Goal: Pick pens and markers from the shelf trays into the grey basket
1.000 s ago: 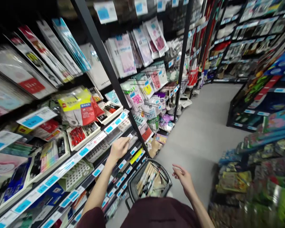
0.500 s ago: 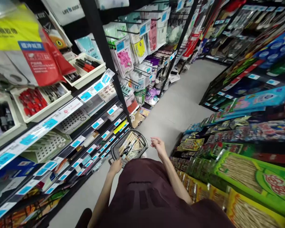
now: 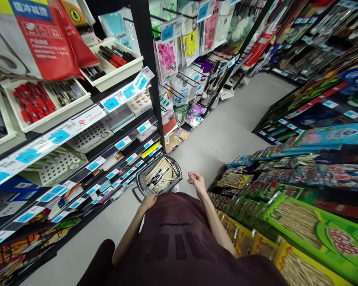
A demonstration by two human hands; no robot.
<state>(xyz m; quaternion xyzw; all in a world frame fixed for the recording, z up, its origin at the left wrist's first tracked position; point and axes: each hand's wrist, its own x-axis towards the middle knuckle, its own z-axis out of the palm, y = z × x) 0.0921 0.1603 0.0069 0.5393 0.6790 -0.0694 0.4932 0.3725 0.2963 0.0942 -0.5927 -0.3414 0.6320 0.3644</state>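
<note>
A dark grey shopping basket [image 3: 141, 182] stands on the aisle floor in front of me, filled with several packs of pens and brushes [image 3: 162, 174]. My left hand [image 3: 149, 201] is down at the basket's near rim, fingers curled at its edge. My right hand [image 3: 197, 182] hovers just right of the basket, thumb and finger pinched on a thin wire-like thing I cannot make out. My dark maroon top [image 3: 179, 238] fills the lower middle.
Left shelving [image 3: 77, 127] carries white trays of pens, perforated organisers and blue price tags; a black upright post [image 3: 150, 75] divides it. Hanging packets lie beyond. Right shelves [image 3: 301, 178] hold colourful toy boxes. The grey floor [image 3: 235, 127] runs ahead.
My left hand dropped from the shelf's price-tag rail to the basket rim. My right hand came in beside the basket and pinched shut. The view tilted down.
</note>
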